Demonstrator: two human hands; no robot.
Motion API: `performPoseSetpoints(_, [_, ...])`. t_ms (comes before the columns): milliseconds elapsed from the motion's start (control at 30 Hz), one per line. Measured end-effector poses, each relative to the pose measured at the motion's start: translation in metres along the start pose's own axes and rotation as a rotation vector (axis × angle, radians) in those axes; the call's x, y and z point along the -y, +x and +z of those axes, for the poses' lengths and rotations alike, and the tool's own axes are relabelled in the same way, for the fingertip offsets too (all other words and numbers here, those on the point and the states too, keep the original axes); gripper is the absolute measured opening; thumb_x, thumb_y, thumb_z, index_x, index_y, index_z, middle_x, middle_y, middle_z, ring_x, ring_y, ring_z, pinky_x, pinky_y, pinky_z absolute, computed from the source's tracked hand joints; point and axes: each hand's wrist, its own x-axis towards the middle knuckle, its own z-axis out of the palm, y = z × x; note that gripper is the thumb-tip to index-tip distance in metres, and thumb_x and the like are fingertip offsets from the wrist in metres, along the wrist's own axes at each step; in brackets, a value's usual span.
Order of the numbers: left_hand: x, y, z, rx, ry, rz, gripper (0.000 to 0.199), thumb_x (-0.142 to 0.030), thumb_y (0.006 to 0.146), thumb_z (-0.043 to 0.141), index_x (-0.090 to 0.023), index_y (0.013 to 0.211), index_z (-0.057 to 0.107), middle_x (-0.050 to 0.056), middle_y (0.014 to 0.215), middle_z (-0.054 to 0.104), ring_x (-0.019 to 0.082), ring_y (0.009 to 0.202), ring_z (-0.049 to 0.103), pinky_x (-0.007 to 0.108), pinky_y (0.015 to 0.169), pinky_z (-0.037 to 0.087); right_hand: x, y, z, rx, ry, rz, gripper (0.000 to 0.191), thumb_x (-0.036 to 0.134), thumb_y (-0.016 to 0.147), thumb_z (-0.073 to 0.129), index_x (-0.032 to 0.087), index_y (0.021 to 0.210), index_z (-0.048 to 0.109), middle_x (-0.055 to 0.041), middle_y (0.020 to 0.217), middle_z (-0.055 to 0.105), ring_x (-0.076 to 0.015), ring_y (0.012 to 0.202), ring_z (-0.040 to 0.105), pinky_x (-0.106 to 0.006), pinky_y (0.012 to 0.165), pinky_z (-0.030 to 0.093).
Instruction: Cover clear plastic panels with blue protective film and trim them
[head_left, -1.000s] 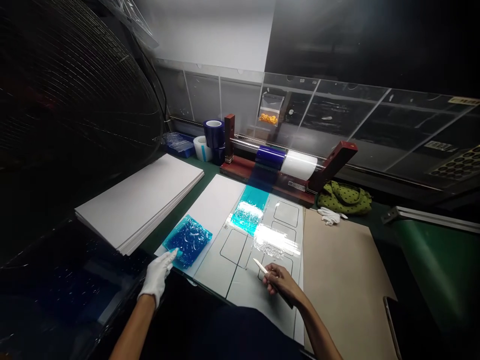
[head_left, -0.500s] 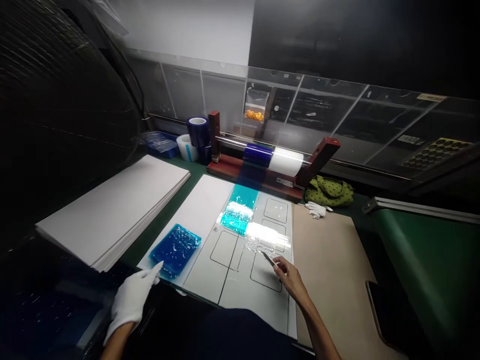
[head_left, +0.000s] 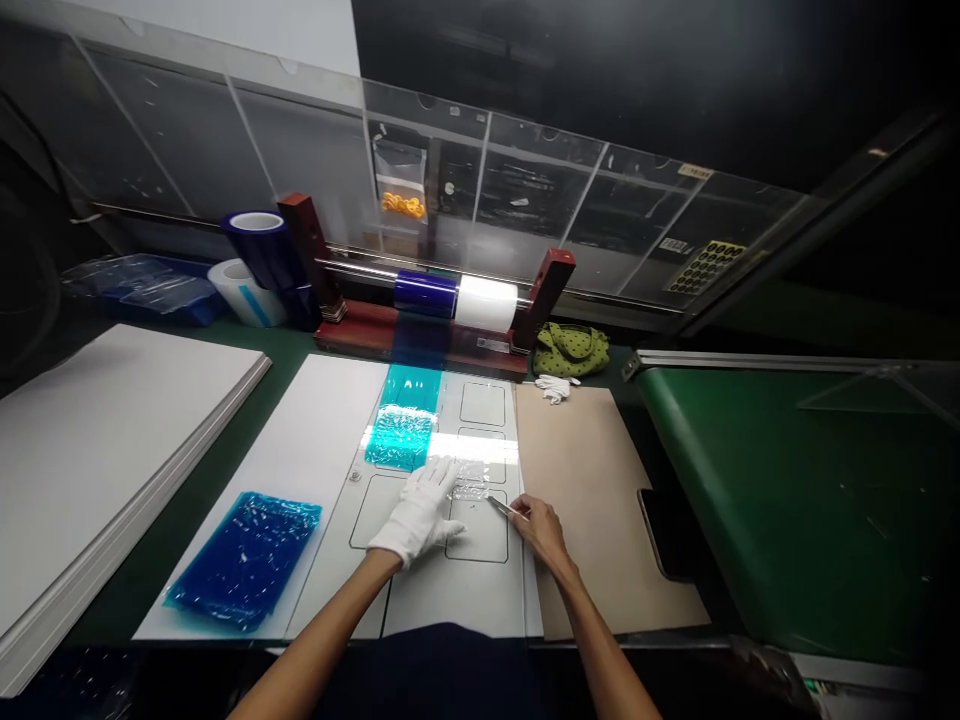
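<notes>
My left hand (head_left: 420, 510), in a white glove, lies with its fingers stretched out on a pale board (head_left: 427, 600) marked with black rounded rectangles. Its fingertips reach the lower end of a teal film strip (head_left: 401, 430) and the left edge of a crinkled clear film (head_left: 472, 475). To the right, my bare right hand (head_left: 541, 530) is closed round a slim pointed metal tool (head_left: 499, 506). The tool's tip is at the clear film's lower right edge; whether it touches is hard to tell. A stack of blue film pieces (head_left: 247, 560) lies left on white paper (head_left: 300, 430).
Behind the board, a red-brown stand (head_left: 360, 330) carries a blue film roll (head_left: 424, 294) and a white roll (head_left: 486, 302). Brown cardboard (head_left: 600, 480) and a phone (head_left: 666, 535) lie right, with a green polka-dot pouch (head_left: 571, 348) behind. A paper stack (head_left: 112, 440) is left.
My left hand has moved right from the blue film stack to the middle of the board. My right hand still holds the tool at the clear film. The view has turned right.
</notes>
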Motion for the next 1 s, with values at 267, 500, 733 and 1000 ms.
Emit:
performPoseSetpoints(267, [0.002,0.037,0.031,-0.077,0.067,0.093,0.044,-0.017,0.082,0.05,-0.017,0.127,0.05,0.014,0.128,0.057,0.026,0.122,0.049,0.045,0.106,0.037,-0.013,0.003,0.004,0.074,0.185,0.011,0.02,0.032,0.072,0.053,0.018,0.077,0.065,0.0002,0.064,0.064,-0.0147,0.057,0.058,-0.022,0.05,0.043])
performPoseSetpoints(500, [-0.019,0.006,0.031,-0.254,0.129,0.169,0.055,0.002,0.08,0.034,-0.019,0.128,0.05,0.008,0.126,0.06,0.02,0.117,0.055,0.041,0.102,0.045,-0.06,-0.014,-0.03,-0.15,0.126,0.102,0.022,0.034,0.074,0.049,0.02,0.084,0.061,-0.0046,0.081,0.067,-0.0207,0.075,0.063,-0.027,0.063,0.045])
performPoseSetpoints(733, [-0.089,-0.023,0.051,-0.398,0.122,0.207,0.05,-0.002,0.084,0.036,-0.019,0.131,0.046,0.01,0.124,0.061,0.018,0.114,0.057,0.036,0.098,0.049,-0.104,-0.034,-0.057,-0.296,0.027,0.158,0.019,0.03,0.077,0.047,0.022,0.087,0.06,-0.0056,0.089,0.07,-0.0217,0.083,0.064,-0.027,0.068,0.043])
performPoseSetpoints(1000, [-0.185,-0.036,0.08,-0.339,0.153,0.254,0.043,-0.006,0.085,0.041,-0.016,0.125,0.051,0.011,0.118,0.064,0.019,0.109,0.061,0.033,0.095,0.051,-0.127,-0.057,-0.071,-0.284,-0.008,0.069,0.017,0.025,0.079,0.048,0.023,0.089,0.061,-0.0035,0.089,0.071,-0.0186,0.082,0.066,-0.025,0.07,0.045])
